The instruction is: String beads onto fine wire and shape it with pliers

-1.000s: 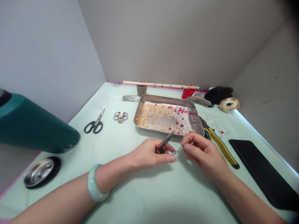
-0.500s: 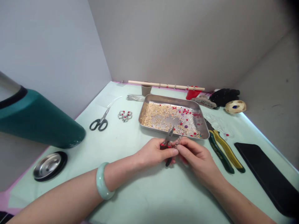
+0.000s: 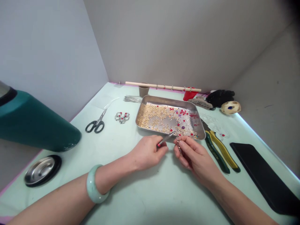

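Observation:
My left hand is closed around small pliers, their metal jaws pointing up and right toward the tray's near rim. Pinched in the fingers of my right hand is a small beaded wire piece; its lower part is partly hidden by the fingers. The plier tips sit close to the top of this piece, and I cannot tell if they touch it. Just beyond both hands lies a metal tray of gold, clear, red and purple beads.
Scissors and a beaded wire ornament lie left of the tray. Green-and-yellow pliers and a black phone-like slab are to the right. A teal bottle stands left, above a round lid. Behind, a wooden rod rests across two cups.
My hands have moved apart. The left hand has turned the pliers so they lie flatter and point right. My right hand still pinches the beaded piece. The whole view has shifted slightly.

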